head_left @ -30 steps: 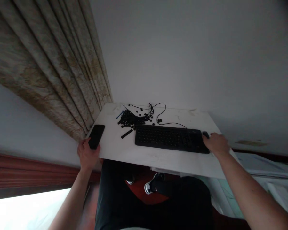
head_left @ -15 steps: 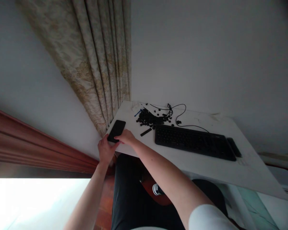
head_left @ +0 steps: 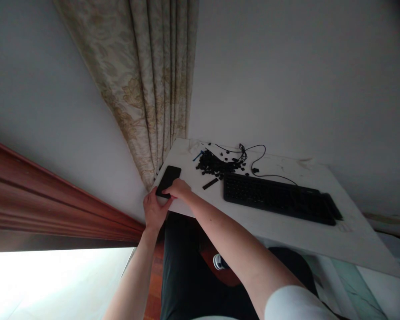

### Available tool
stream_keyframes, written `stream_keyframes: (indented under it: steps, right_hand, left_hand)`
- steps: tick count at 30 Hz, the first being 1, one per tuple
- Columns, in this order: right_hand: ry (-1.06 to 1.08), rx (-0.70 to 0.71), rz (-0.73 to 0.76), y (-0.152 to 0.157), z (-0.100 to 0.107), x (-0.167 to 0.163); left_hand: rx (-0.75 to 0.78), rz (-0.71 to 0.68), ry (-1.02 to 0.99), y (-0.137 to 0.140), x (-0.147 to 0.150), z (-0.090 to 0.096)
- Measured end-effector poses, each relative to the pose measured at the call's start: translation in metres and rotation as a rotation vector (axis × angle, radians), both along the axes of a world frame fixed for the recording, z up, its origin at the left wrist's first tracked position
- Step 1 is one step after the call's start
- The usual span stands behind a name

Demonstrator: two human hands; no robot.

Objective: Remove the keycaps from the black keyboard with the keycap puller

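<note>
A black smartphone (head_left: 169, 176) lies at the left end of the white table (head_left: 186, 205), its dark screen facing up. My left hand (head_left: 154, 209) is closed round its near left corner, the thumb reaching along the near end. From the right, my right hand (head_left: 180, 190) grips the near right part, with one digit on the screen and the other fingers curled. Both hands nearly meet at the phone's near end, so that edge is partly hidden.
Right of the phone is a heap of small black keycaps (head_left: 216, 164) with a blue tool (head_left: 198, 156) beside it. A black strip (head_left: 210, 183) lies near a black keyboard (head_left: 270, 198). A cable (head_left: 265, 153) loops behind. A curtain (head_left: 166, 89) hangs at the table's left corner.
The whole view has shifted, so the table and hands appear slightly farther right. Both hands stay at the phone's near end with little visible movement.
</note>
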State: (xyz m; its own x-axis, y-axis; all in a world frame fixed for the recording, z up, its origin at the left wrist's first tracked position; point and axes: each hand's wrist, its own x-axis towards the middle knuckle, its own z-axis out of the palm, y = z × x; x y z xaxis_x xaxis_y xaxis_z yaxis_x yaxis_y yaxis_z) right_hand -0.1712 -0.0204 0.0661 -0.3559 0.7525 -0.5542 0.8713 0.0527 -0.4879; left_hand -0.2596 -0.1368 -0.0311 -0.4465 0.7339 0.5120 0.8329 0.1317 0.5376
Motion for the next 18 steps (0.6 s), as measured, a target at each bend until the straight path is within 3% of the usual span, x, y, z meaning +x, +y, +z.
stream_keyframes:
  steps: [11,18]
  right_hand:
    - [0.022,0.056,-0.037,0.003,-0.010,0.000]
    - [0.291,-0.016,-0.109,0.014,-0.023,0.020]
  left_hand:
    - [-0.034,0.003,-0.015,-0.001,0.002,0.006]
    - [-0.034,0.007,-0.015,0.000,0.002,0.005]
